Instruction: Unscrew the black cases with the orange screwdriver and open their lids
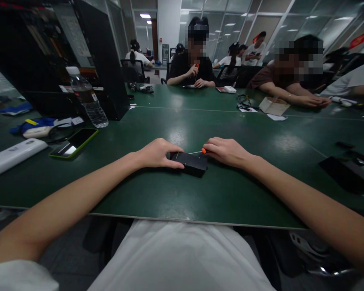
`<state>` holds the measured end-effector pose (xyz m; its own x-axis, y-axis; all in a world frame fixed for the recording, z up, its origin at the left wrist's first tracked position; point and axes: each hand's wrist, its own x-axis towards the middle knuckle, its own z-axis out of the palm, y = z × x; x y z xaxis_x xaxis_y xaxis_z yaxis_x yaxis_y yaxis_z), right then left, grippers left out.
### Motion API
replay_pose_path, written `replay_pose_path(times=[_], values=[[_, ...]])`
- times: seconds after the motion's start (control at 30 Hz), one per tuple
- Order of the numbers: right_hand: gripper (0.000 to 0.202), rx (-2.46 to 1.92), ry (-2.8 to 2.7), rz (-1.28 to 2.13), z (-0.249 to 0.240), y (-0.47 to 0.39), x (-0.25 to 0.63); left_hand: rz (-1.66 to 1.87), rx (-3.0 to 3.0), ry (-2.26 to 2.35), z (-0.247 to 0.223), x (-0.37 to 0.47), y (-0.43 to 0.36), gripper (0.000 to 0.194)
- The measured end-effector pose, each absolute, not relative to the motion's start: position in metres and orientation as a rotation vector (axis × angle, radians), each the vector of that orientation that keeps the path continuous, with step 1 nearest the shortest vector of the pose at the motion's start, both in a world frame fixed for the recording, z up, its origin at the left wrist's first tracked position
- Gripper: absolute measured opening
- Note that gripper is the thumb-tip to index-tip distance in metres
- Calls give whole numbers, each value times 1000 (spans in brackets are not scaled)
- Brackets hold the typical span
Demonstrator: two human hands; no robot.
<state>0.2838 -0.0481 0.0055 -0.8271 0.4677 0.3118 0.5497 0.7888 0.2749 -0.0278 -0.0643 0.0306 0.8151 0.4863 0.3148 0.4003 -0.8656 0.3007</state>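
A small black box (194,163) lies on the green table (157,190) in front of me. My left hand (162,153) grips its left end between thumb and fingers. In my right hand (223,151) is a screwdriver (204,151) with an orange handle, mostly hidden by my closed fingers. Its thin metal shaft points left and reaches the far side of the box; whether the tip touches a screw I cannot tell.
On the left are a phone (74,142) in a green case, a water bottle (89,99), a white long object (15,155) and a black cabinet (100,52). Dark pieces (348,173) lie at right. Across the table, people sit near cables and a small open box (274,106).
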Motion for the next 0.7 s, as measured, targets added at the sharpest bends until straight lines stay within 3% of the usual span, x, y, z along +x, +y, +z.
replay_pose_path(times=[0.7], values=[[24,-747,-2523,-361,-3,-47,269,550,2893,599,26,-25,-68,50]])
